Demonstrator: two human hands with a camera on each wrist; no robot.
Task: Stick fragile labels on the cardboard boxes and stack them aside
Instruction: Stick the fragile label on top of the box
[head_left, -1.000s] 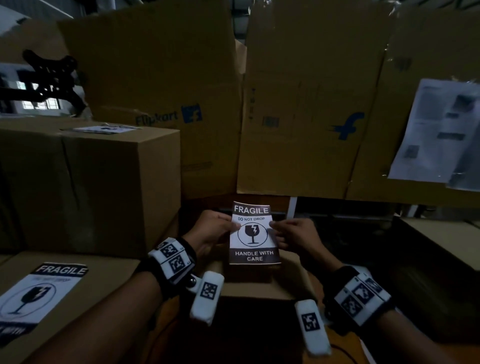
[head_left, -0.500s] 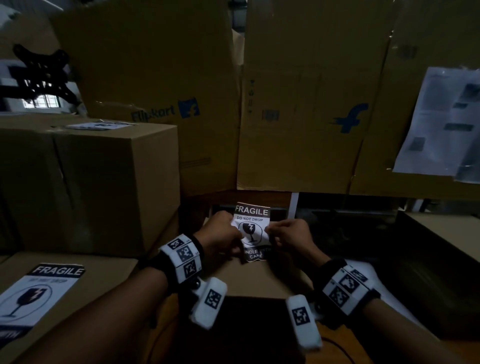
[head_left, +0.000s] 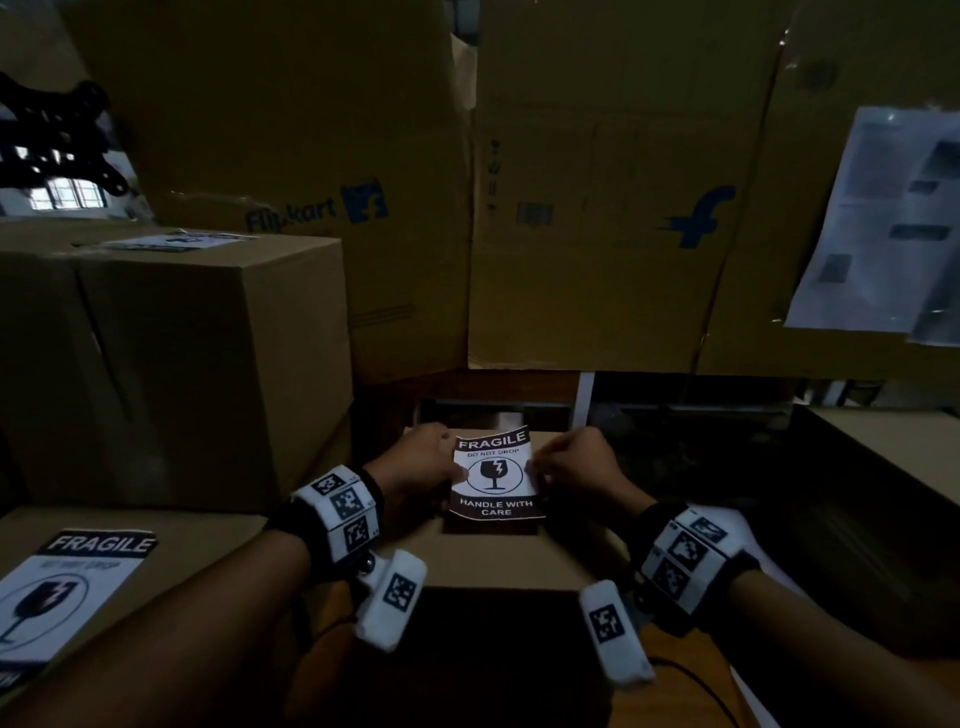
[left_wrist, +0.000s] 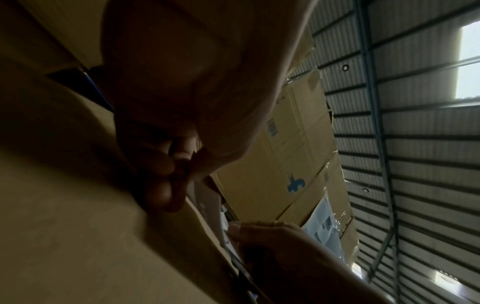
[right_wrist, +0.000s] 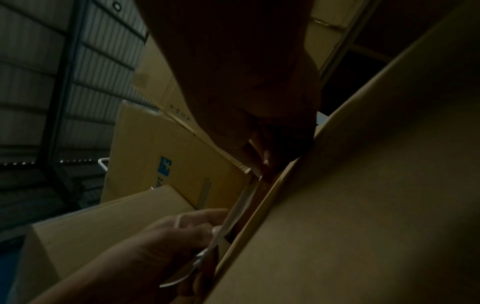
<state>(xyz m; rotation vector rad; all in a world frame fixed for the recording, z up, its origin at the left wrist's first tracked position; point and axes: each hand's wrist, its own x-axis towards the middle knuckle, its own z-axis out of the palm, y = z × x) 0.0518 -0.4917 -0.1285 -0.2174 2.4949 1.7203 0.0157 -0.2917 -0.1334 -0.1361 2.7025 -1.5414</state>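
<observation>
Both hands pinch the fragile label (head_left: 495, 475), left hand (head_left: 415, 467) and right hand (head_left: 571, 467) on opposite side edges, its long axis running away across the small box (head_left: 498, 558) beneath.

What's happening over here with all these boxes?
A person is labelling cardboard boxes. Their left hand and right hand pinch a fragile label by its side edges, holding it just over the top of the small box in front of them; whether it is stuck down yet is not clear. To the left, another box already carries a fragile label, and a bigger box sits behind it with a label on top. Large Flipkart cartons stand at the back.
</observation>
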